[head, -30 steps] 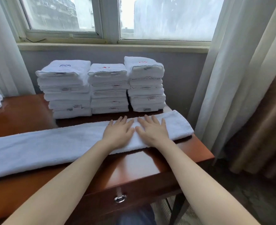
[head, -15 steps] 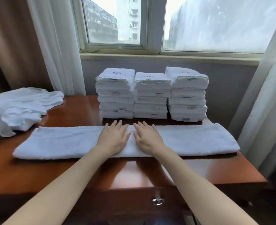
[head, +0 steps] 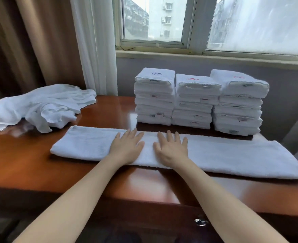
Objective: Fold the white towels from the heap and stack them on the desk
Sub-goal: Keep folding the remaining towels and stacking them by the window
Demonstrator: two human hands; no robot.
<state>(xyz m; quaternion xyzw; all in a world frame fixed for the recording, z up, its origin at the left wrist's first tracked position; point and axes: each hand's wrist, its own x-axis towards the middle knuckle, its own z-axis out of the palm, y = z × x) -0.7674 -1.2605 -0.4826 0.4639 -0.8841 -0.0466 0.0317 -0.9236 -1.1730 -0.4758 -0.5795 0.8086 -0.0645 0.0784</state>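
Fingers (head: 168, 137) straight and slightly spread, left hand (head: 127, 149) and right hand (head: 173, 150) press flat on the long folded towel (head: 232, 155); folded stacks (head: 195, 100) at twelve o'clock, heap (head: 39, 106) at ten.

left hand (head: 127, 149) flat, right hand (head: 172, 149) flat, fingers straight

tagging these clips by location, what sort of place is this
Probably a hotel room, used for housekeeping work. Three stacks of folded white towels stand on a polished wooden desk under a window with heavy brown drapes, and apartment blocks show outside.
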